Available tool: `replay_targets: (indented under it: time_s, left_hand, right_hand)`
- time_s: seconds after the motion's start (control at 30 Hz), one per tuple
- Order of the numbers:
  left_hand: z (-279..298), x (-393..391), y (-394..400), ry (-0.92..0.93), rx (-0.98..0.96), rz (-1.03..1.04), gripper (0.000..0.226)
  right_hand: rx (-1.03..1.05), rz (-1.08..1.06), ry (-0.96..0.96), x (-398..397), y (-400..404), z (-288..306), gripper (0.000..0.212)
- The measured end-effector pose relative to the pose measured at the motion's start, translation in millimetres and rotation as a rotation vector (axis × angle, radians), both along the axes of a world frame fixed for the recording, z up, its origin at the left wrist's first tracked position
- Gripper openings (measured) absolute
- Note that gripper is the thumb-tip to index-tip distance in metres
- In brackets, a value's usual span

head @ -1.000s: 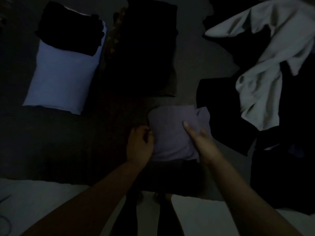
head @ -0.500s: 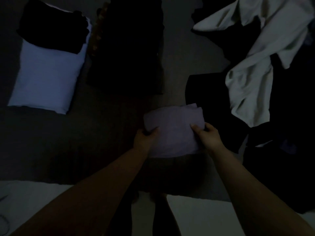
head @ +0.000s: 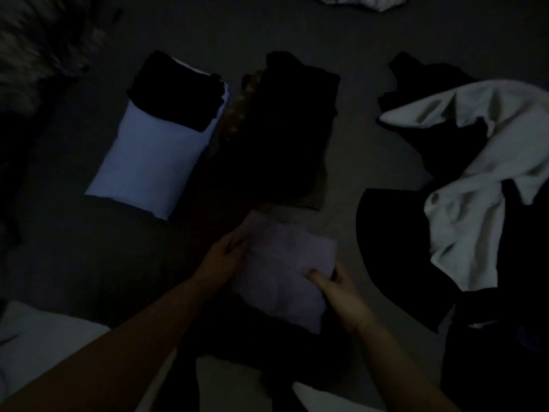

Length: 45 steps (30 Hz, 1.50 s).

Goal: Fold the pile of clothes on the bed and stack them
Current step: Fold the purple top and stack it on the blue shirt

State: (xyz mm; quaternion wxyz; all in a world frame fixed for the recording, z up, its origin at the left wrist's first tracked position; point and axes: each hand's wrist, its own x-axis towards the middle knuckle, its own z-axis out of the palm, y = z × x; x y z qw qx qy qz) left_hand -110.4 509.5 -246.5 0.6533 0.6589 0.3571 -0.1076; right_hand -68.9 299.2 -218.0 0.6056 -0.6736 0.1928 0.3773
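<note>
The scene is very dim. A small folded pale purple garment (head: 282, 272) is held just in front of me, tilted to the left. My left hand (head: 225, 257) grips its left edge. My right hand (head: 335, 283) grips its right edge, thumb on top. Behind it lies a folded dark stack (head: 285, 129). Further left, a folded light blue garment (head: 151, 162) carries a folded black one (head: 178, 93) on its far end. The unfolded pile lies at the right: a white shirt (head: 487, 179) sprawled over black clothes (head: 395, 248).
The dark bed surface (head: 89, 263) runs all around. A blurred furry shape (head: 35, 49) sits at the far left. Pale floor or fabric (head: 44, 346) shows at the near left, and white cloth (head: 362, 0) at the top edge.
Both hands took the purple garment by its sides and carried it forward toward the dark stack, turning it leftward. The view tipped up, so the stacks sit lower in frame.
</note>
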Motion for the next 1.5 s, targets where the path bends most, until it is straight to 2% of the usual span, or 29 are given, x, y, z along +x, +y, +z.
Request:
replay_targets:
  time_s: [0.1,0.23,0.33,0.47,0.57,0.63,0.7,0.77,0.9,1.0,1.07,1.13,1.2,1.23,1.27,1.3,1.37,1.43,1.5]
  left_hand:
    - [10,-1,62,-0.067,0.09,-0.043,0.036]
    - [35,23,146,-0.119,0.145,0.02,0.036]
    - [50,62,210,-0.17,0.221,0.004,0.035]
    - [61,136,282,-0.255,0.165,0.024,0.036]
    - [56,190,321,-0.351,0.287,-0.037,0.036]
    - [41,214,337,-0.307,0.343,-0.097,0.05]
    - [21,220,345,-0.146,0.384,-0.169,0.063]
    - [1,214,344,0.025,0.485,-0.232,0.063]
    - [-17,199,335,0.032,0.591,-0.144,0.052]
    - [-18,200,332,0.06,0.533,-0.001,0.059]
    - [-15,201,328,0.095,0.546,-0.005,0.066]
    - [-6,196,322,0.095,0.757,-0.099,0.069]
    - [2,190,310,-0.088,1.141,-0.311,0.065]
    - [3,188,302,-0.228,1.261,-0.479,0.06]
    - [1,187,293,-0.336,1.299,-0.667,0.056]
    - [-1,188,286,-0.361,1.269,-0.828,0.054]
    - [-4,191,273,-0.149,1.162,-1.01,0.057]
    - [-5,194,263,0.025,1.107,-1.052,0.061]
    - [3,193,247,0.062,1.105,-0.995,0.06]
  right_hand:
    - [0.025,0.089,-0.047,3,59,20,0.032]
    - [0.072,0.065,-0.13,29,144,47,0.036]
    - [0.072,-0.002,-0.252,70,206,64,0.027]
    - [0.08,-0.08,-0.365,136,279,72,0.021]
    - [0.077,-0.17,-0.409,178,317,49,0.025]
    - [0.03,-0.19,-0.325,195,334,17,0.038]
    - [-0.038,-0.161,-0.178,198,344,-14,0.054]
    - [-0.097,-0.126,-0.155,194,350,-32,0.057]
    - [-0.091,-0.13,-0.224,184,355,-33,0.055]
    - [-0.086,-0.181,-0.241,180,353,-32,0.054]
    - [-0.099,-0.193,-0.236,181,351,-35,0.058]
    - [-0.154,-0.161,-0.254,184,352,-37,0.061]
    - [-0.283,-0.099,-0.379,185,354,-37,0.06]
    - [-0.372,-0.059,-0.501,184,355,-36,0.062]
    - [-0.463,-0.005,-0.643,181,354,-36,0.065]
    - [-0.558,0.085,-0.78,179,352,-36,0.066]
    - [-0.661,0.332,-0.953,175,345,-39,0.061]
    - [-0.573,0.503,-0.909,170,337,-39,0.053]
    - [-0.487,0.489,-0.861,163,325,-32,0.049]
